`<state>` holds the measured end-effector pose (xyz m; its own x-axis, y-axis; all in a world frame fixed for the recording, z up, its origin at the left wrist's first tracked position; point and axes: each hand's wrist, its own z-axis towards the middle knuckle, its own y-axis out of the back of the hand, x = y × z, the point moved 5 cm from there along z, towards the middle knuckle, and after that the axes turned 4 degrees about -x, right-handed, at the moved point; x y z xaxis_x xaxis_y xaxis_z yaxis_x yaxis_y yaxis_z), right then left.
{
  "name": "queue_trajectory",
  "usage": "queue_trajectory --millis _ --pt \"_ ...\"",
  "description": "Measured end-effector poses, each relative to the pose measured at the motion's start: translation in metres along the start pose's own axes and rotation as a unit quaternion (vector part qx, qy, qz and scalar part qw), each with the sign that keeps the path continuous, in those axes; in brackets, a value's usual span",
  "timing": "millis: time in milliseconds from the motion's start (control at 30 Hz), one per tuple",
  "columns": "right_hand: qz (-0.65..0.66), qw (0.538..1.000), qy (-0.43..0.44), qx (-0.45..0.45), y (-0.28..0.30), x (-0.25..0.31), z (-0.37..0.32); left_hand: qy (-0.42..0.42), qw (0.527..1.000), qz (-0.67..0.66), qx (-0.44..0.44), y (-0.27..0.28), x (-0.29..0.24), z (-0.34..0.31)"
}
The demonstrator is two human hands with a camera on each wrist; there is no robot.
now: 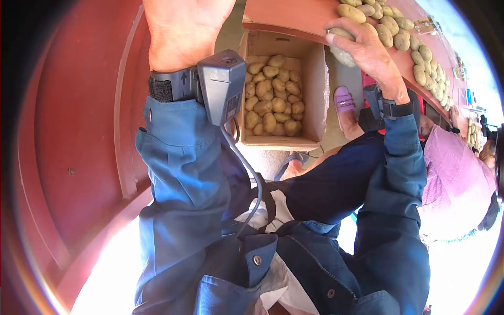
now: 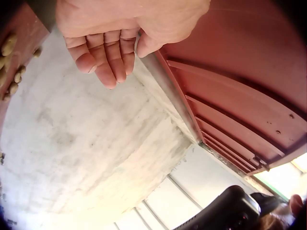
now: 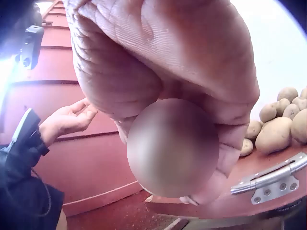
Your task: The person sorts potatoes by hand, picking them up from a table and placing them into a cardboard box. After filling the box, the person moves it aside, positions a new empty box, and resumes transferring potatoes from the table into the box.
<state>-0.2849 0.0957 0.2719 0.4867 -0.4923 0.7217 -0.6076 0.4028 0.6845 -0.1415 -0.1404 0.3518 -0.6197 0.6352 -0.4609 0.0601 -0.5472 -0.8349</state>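
My right hand grips a potato at the red table's edge, thumb and fingers curled round it. In the right wrist view that potato lies against the fingers and looks blurred. My left hand is raised at the left and partly cut off by the top of the head view. In the left wrist view its fingers hang loosely bent, holding nothing. Between and below the hands stands a cardboard box with several potatoes in it.
More potatoes lie spread along the red table, which has a metal hinge at its edge. A red ribbed metal panel rises at the left. At the right a person in a pink top sits close by.
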Motion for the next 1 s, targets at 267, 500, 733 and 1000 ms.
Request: queue_trajectory --millis 267,500,733,1000 --pt "-0.049 0.998 -0.021 -0.015 0.003 -0.026 0.005 0.019 0.998 -0.034 -0.045 -0.009 -0.001 -0.007" --pt "-0.224 0.919 -0.070 -0.318 0.063 -0.066 0.009 0.007 0.998 -0.034 -0.046 -0.006 -0.007 -0.018" --pt "-0.354 0.881 -0.027 -0.312 0.050 -0.107 0.024 0.013 0.999 -0.034 -0.012 -0.004 -0.006 -0.016" --pt "-0.317 0.902 -0.121 -0.267 0.063 -0.121 0.035 0.000 0.999 -0.012 0.037 0.004 -0.009 -0.006"
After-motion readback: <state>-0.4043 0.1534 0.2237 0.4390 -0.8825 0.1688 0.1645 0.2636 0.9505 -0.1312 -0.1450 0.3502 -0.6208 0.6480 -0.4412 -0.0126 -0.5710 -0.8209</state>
